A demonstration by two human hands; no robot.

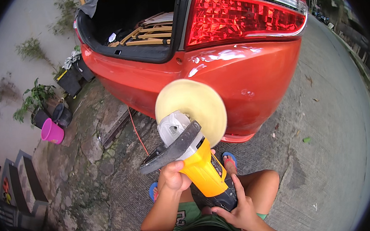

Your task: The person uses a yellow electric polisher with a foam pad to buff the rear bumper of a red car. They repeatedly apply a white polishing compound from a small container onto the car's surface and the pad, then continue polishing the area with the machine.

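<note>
Both my hands hold a yellow and black power polisher with a silver gear head and a black loop handle. My left hand grips the front of the body beside the handle, its thumb on top. My right hand is wrapped around the black rear end. A round, pale yellow pad on the tool faces the red car bumper; whether they touch is hidden by the pad. The pad looks blurred. Above the bumper is a red tail light, and pale smudges mark the paint.
The car's boot stands open, with wooden slats inside. An orange cord runs over the rough ground below the bumper. Potted plants and a pink bucket are by the left wall, near steps. A road lies at right.
</note>
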